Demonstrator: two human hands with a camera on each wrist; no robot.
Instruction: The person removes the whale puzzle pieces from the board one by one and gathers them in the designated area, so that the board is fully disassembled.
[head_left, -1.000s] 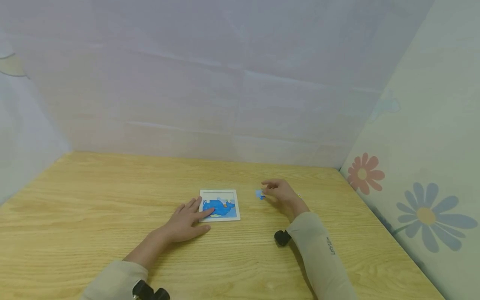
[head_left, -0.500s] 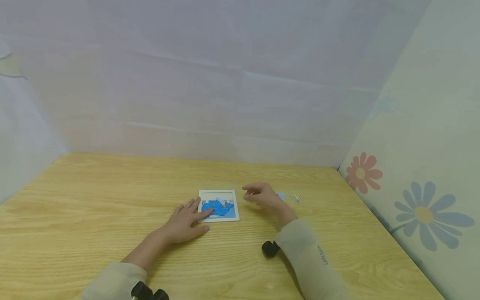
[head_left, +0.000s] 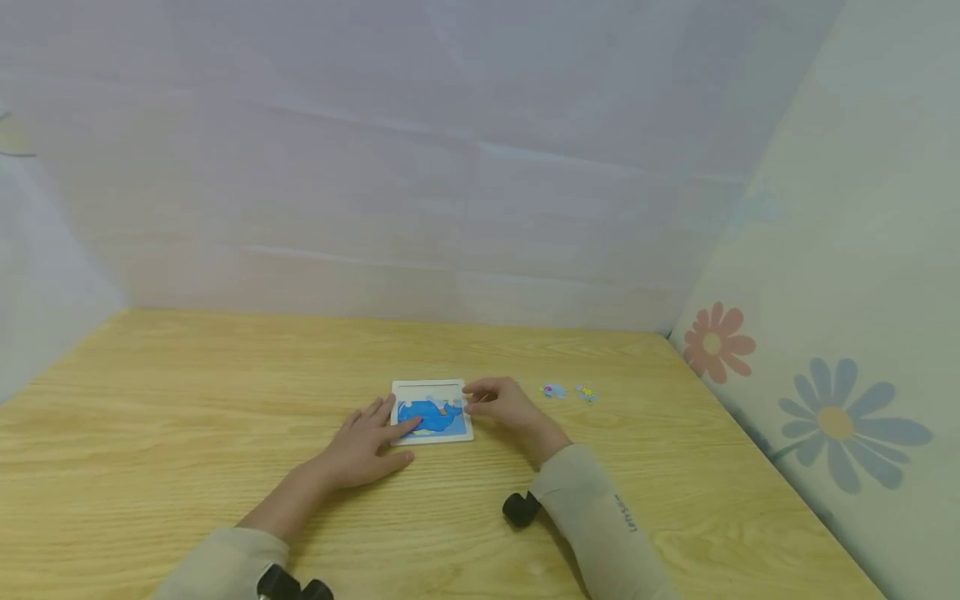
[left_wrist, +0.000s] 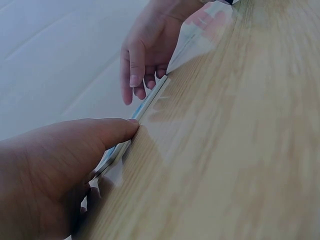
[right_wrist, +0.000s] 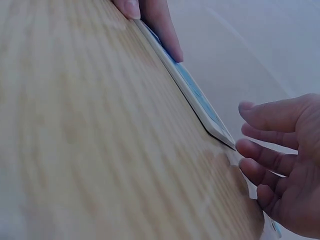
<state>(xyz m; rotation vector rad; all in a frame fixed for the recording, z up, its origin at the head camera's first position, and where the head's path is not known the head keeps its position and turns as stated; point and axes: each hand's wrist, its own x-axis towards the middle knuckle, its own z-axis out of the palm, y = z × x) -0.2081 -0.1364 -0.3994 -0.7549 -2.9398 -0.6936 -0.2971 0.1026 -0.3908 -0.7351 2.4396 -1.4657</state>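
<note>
A jigsaw puzzle board (head_left: pixel 427 382) with a white rim lies flat on the wooden table, a blue whale picture (head_left: pixel 442 419) filling its lower part. Its upper strip shows pale, bare backing. My left hand (head_left: pixel 363 450) rests on the board's left side with fingers spread, the index finger over the whale. At the board's right rim is my right hand (head_left: pixel 510 408), its fingers loosely bent. In the right wrist view, the right thumb (right_wrist: pixel 272 115) stands apart from the other fingers, with nothing between them, and the fingertips are close to the board's corner.
Two small puzzle pieces lie right of the right hand: a light blue one (head_left: pixel 554 390) and one with a yellow figure (head_left: pixel 587 392). A sliver of another blue piece shows behind the right hand. Behind the table hangs a pale sheet (head_left: pixel 465 167); a flower-printed wall (head_left: pixel 832 333) stands to the right.
My right hand has moved left from the loose pieces to the board's right rim, uncovering the pieces on the right. The left hand stays on the board.
</note>
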